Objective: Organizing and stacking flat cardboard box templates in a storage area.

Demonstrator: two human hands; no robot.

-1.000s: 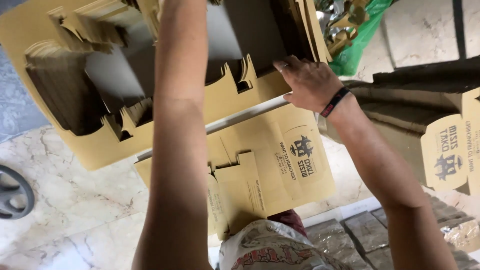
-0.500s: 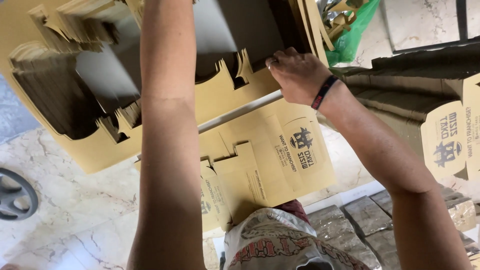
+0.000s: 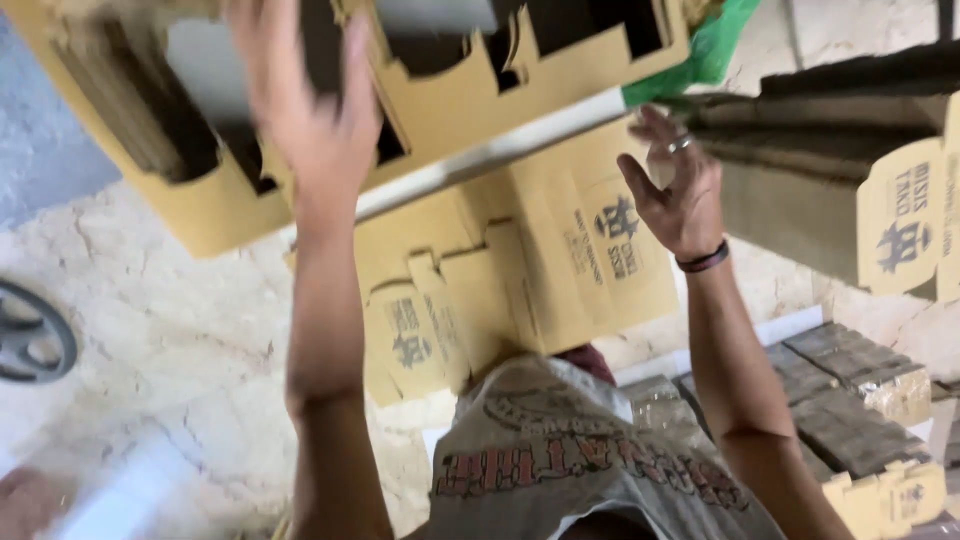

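Two hands up, both loose, clamped on nothing. Left hand, blurred, fingers apart, lies over the big die-cut cardboard stack w/ dark cut-outs; touching or just above, can't tell. Stack fills the top, long axis running approx 8 to 2 o'clock, pale strip along its lower edge. Flat printed carton blanks lie under it at 6 o'clock, on the marble floor. Right hand, palm open, ring and dark wristband, hangs just off the stack's right end, not touching. Bundled packs at 4 o'clock.
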